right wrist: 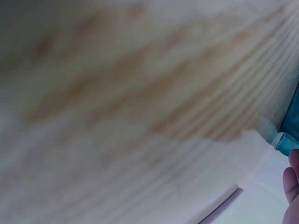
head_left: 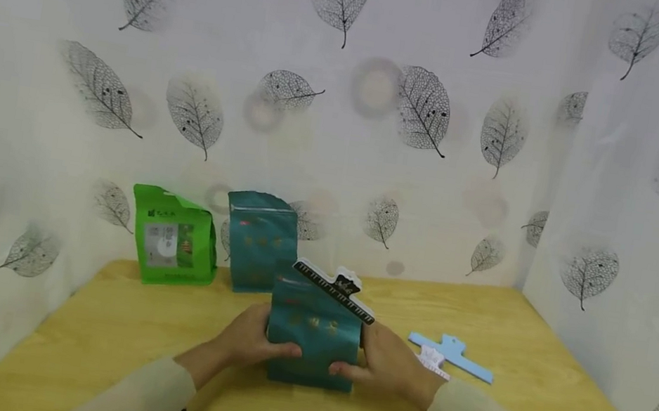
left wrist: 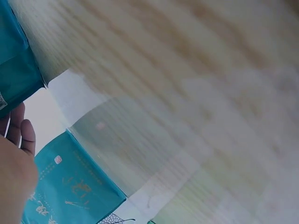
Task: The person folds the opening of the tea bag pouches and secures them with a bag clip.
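Observation:
Both hands grip a teal pouch (head_left: pixel 312 338) by its two sides, low over the front of the table. The left hand (head_left: pixel 258 337) has its thumb across the pouch's front, and the right hand (head_left: pixel 395 368) does the same from the other side. A black clip with white edging (head_left: pixel 336 292) sits slanted across the pouch's top, its lower end by the right hand. In the left wrist view, the left hand's fingers (left wrist: pixel 29 135) lie against the held pouch (left wrist: pixel 16 60). Only a corner of that pouch (right wrist: pixel 286 145) shows in the right wrist view, beside the right hand (right wrist: pixel 292 193).
Behind the left hand stand a second teal pouch (head_left: pixel 259 245) and a green pouch (head_left: pixel 174 239). A light blue clip (head_left: pixel 454 358) and a whitish clip (head_left: pixel 433 359), partly hidden by the right forearm, lie on the wooden table (head_left: pixel 417 304). A leaf-printed curtain (head_left: pixel 349 159) surrounds the table.

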Tool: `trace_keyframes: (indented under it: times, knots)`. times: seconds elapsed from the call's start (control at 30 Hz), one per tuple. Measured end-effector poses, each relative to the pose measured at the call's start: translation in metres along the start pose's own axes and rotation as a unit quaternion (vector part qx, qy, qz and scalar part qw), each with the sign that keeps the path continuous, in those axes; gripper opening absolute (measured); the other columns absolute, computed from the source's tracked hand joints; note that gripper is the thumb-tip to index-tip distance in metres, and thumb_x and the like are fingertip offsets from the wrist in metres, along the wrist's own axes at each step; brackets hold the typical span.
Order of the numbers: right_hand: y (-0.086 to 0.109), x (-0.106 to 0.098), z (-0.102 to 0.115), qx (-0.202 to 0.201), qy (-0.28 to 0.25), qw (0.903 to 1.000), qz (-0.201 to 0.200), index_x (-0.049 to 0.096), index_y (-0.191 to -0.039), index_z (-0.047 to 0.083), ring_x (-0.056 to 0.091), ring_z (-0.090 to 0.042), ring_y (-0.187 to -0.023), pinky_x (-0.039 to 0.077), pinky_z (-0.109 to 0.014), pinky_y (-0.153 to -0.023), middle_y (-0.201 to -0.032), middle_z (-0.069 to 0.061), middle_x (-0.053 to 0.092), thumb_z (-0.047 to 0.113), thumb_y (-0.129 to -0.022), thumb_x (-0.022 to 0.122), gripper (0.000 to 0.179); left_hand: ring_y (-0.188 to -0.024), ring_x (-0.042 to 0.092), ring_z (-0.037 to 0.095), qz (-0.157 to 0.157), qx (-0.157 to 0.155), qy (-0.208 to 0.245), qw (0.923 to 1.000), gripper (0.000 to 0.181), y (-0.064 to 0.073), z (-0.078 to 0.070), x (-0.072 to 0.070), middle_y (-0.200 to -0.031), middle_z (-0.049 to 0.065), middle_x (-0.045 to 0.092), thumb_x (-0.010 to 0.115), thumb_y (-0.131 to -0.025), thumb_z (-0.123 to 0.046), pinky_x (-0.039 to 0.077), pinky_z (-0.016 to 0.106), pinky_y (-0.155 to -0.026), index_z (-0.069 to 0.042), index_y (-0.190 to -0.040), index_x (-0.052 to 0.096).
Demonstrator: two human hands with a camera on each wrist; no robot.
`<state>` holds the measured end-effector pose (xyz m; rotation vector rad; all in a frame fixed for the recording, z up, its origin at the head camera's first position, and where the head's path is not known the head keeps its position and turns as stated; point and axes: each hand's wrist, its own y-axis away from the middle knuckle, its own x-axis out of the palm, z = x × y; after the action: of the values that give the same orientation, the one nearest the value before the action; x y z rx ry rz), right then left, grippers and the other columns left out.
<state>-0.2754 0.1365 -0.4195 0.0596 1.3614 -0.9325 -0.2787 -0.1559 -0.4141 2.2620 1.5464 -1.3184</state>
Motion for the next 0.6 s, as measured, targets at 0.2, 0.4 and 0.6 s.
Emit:
trace_keyframes:
  times: [0.2,0.4,0.6]
  knots:
    - [-0.001,-0.002,0.002,0.0,0.009,1.0,-0.001,0.004,-0.161,0.016,0.062,-0.019,-0.12,0.052,-0.039,-0.099,-0.131,-0.001,0.065,0.058,-0.086,0.072,0.11,-0.1,0.069,0.009,-0.007,0.006,-0.001,1.0,0.054,-0.001,0.001,0.0,-0.109,-0.007,0.074,0.085,-0.078,-0.042,0.055,0.033,-0.088,-0.018,-0.123,0.066]
    - [-0.001,-0.006,-0.005,-0.031,0.062,0.9975,-0.005,0.01,-0.16,0.008,0.066,-0.023,-0.109,0.055,-0.04,-0.093,-0.123,-0.012,0.066,0.066,-0.084,0.068,0.112,-0.101,0.069,0.009,-0.005,0.009,0.014,0.9999,0.052,-0.001,0.001,0.005,-0.11,-0.007,0.074,0.084,-0.08,-0.041,0.055,0.033,-0.089,-0.018,-0.123,0.066]
    - [-0.006,-0.006,-0.009,-0.009,-0.011,0.9996,0.024,-0.002,-0.161,0.019,0.058,-0.02,-0.128,0.047,-0.041,-0.106,-0.15,-0.008,0.049,0.057,-0.085,0.073,0.114,-0.106,0.067,0.009,-0.016,-0.004,-0.015,0.9998,0.06,-0.002,0.0,0.004,-0.115,-0.008,0.072,0.084,-0.078,-0.048,0.054,0.035,-0.092,-0.021,-0.128,0.064]
